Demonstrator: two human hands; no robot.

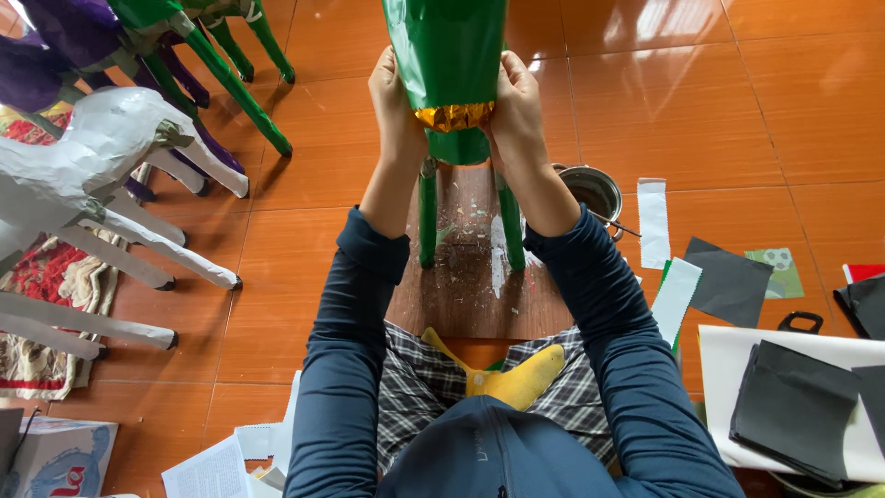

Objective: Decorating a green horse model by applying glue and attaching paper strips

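Observation:
A green paper-covered animal figure point(447, 55) stands upright on a wooden board point(466, 286), its two green legs resting on the wood. A gold foil patch point(452, 116) shows on its underside. My left hand point(395, 106) presses the figure's left side and my right hand point(516, 101) grips its right side, both beside the gold patch. Both arms wear dark blue sleeves.
White paper animal figures point(101, 157) and green and purple ones point(138, 37) stand at the left on the orange tiled floor. A metal pot point(595, 189) sits right of the board. Black paper sheets point(793, 406), white strips point(653, 210) and printed pages point(217, 470) lie around.

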